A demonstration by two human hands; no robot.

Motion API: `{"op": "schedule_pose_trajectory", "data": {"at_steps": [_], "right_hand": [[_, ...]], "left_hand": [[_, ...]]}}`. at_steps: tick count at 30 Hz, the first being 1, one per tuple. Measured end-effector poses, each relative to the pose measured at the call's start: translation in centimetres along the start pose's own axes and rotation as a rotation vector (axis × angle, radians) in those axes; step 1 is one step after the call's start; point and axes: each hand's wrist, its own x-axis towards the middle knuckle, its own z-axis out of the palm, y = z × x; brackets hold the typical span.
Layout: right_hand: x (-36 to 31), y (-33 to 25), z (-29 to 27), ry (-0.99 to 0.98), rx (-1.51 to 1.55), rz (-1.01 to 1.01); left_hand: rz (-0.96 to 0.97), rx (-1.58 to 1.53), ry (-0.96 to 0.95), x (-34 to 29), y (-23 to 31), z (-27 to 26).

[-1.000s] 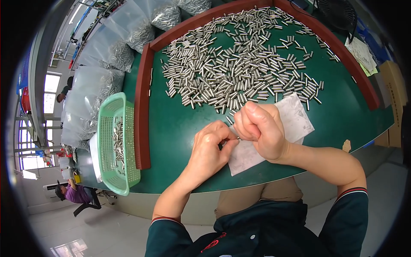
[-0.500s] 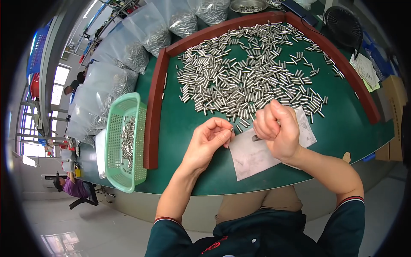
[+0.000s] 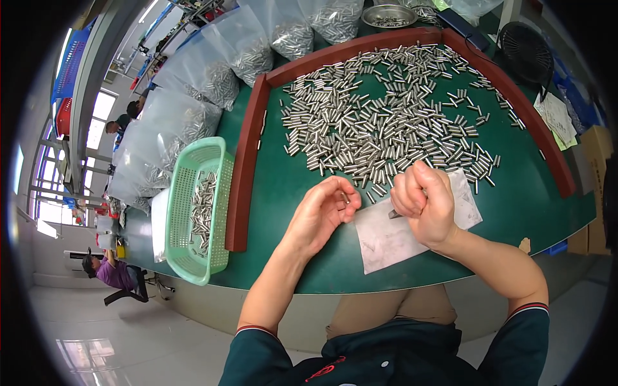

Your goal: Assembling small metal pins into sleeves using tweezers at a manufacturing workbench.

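Note:
My left hand (image 3: 327,212) is half curled near the near edge of the pile, its thumb and fingers apart, and I see nothing between them. To its right, my right hand (image 3: 425,202) is closed in a fist, thumb on top. A short dark metal piece (image 3: 394,214) pokes out of the fist's lower left side; most of it is hidden by the fingers. Beneath the fist lies a smudged white sheet (image 3: 393,248). Beyond both hands spreads a big heap of short shiny metal pins (image 3: 380,122) on the green table (image 3: 270,212).
A dark red wooden rail (image 3: 248,167) frames the heap. Left of it stands a light green basket (image 3: 225,219) with more pins. Bags of pins (image 3: 251,61) line the back, beside a metal bowl (image 3: 389,16). A black fan (image 3: 526,51) stands at the far right.
My left fingers have parted; the small metal pin at their tips no longer shows there. My right fist keeps its grip on the dark piece. The whole view has shifted slightly.

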Motion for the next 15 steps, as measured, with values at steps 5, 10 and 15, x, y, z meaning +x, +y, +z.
{"op": "schedule_pose_trajectory", "data": {"at_steps": [5,10,15], "right_hand": [[0.1,0.2,0.1,0.004,-0.015,0.005],[0.0,0.1,0.1,0.004,-0.026,-0.002],[0.1,0.2,0.1,0.008,-0.054,0.012]], "left_hand": [[0.46,1.296,0.349,0.4,-1.4,1.1],[0.546,1.556,0.338,1.0,-2.5,1.5],[0.433,1.563,0.385,0.3,-1.8,1.3]]}}
